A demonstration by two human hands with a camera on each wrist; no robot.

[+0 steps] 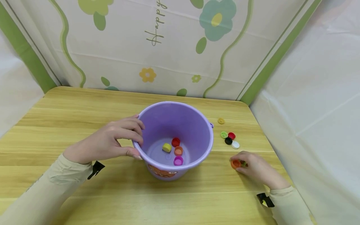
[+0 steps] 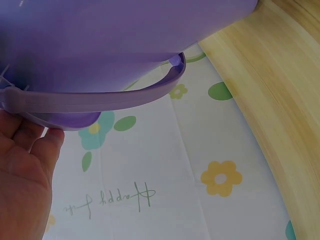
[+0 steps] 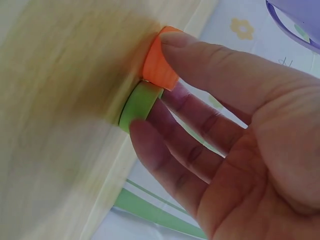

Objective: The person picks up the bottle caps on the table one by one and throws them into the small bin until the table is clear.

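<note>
My left hand (image 1: pixel 118 139) grips the left rim of a purple bucket (image 1: pixel 172 117), fingers over the edge and thumb outside. In the left wrist view the bucket's handle (image 2: pixel 100 101) hangs along its side. On the bucket's floor lie a yellow cap (image 1: pixel 167 147), a red cap (image 1: pixel 175 142), an orange cap (image 1: pixel 178 151) and a magenta cap (image 1: pixel 178 161). Over at the right, my right hand (image 1: pixel 257 167) pinches another orange bottle cap (image 3: pixel 159 65) at the tabletop, thumb on its near side. A light green cap (image 3: pixel 141 102) sits against it, by the fingertips.
Behind the right hand a lime cap (image 1: pixel 223 135), a second red cap (image 1: pixel 232 136), a black cap (image 1: pixel 228 141) and a white cap (image 1: pixel 235 145) cluster on the wooden table (image 1: pixel 98 193). Farther back lies a golden cap (image 1: pixel 221 121). Printed cloth (image 1: pixel 174 56) walls the far side.
</note>
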